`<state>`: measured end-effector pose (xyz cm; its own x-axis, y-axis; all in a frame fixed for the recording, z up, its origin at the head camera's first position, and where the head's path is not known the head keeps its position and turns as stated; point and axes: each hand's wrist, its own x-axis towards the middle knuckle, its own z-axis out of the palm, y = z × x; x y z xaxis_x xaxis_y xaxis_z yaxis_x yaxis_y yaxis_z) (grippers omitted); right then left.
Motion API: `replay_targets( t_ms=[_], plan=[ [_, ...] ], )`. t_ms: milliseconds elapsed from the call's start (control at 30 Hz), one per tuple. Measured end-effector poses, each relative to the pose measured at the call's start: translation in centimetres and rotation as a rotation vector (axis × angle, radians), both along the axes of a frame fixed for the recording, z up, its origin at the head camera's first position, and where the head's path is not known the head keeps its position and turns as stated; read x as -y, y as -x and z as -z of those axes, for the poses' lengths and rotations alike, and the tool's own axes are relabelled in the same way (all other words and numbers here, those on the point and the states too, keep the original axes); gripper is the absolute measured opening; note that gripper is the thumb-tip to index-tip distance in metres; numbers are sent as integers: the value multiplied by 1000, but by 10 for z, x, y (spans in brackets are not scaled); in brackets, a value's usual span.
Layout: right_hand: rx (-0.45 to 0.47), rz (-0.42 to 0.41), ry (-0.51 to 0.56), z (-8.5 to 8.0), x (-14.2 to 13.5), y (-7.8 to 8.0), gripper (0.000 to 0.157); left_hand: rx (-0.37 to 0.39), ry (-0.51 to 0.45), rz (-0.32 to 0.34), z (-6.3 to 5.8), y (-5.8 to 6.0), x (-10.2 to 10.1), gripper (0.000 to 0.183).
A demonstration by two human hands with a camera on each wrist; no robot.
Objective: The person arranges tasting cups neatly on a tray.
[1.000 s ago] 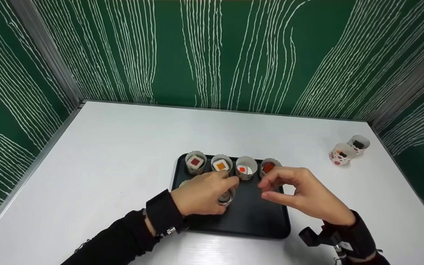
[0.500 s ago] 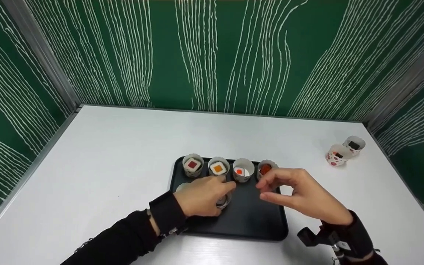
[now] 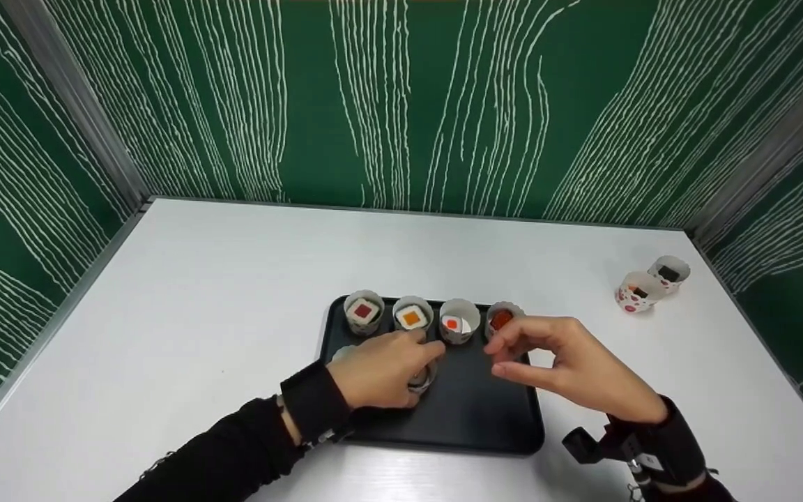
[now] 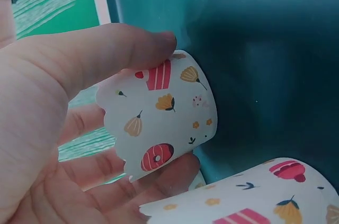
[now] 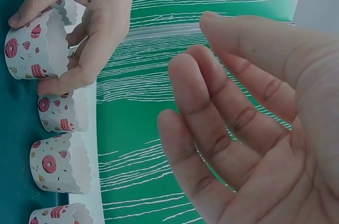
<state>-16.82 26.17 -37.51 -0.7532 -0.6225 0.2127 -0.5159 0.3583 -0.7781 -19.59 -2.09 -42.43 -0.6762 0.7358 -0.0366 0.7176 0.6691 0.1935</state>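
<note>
My left hand (image 3: 380, 369) grips a paper baking cup (image 4: 169, 107) with thumb and fingers around its printed wall, low over the black tray (image 3: 478, 418). Cake, donut and flower prints cover the cup's white outside. A second cup (image 4: 280, 197) of the same kind stands close beside it, mostly covered by the left hand in the head view. My right hand (image 3: 562, 359) hovers above the tray's right side, fingers loosely bent and apart from the thumb. Nothing lies between them, as the right wrist view also shows.
Along the tray's back edge stand cups with a red-centred square piece (image 3: 363, 312), an orange-centred one (image 3: 412, 317), a small red-and-white piece (image 3: 452, 323) and a red filling (image 3: 501, 319). Two more cups (image 3: 637, 293) stand at the table's back right. Green walls (image 3: 346, 139) enclose the table.
The head view has shifted slightly. My left hand keeps its grip on the baking cup and has hardly moved against the tray; the right hand holds nearly the same pose.
</note>
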Motion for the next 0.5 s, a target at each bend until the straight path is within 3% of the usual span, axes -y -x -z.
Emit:
replay_targets(
  t_ms=[300, 500],
  plan=[
    [8, 18, 11, 1, -3, 4, 15, -33, -45, -3, -11, -4, 4, 63],
    [35, 124, -4, 4, -15, 11, 16, -137, -193, 38, -23, -11, 12, 63]
  ],
)
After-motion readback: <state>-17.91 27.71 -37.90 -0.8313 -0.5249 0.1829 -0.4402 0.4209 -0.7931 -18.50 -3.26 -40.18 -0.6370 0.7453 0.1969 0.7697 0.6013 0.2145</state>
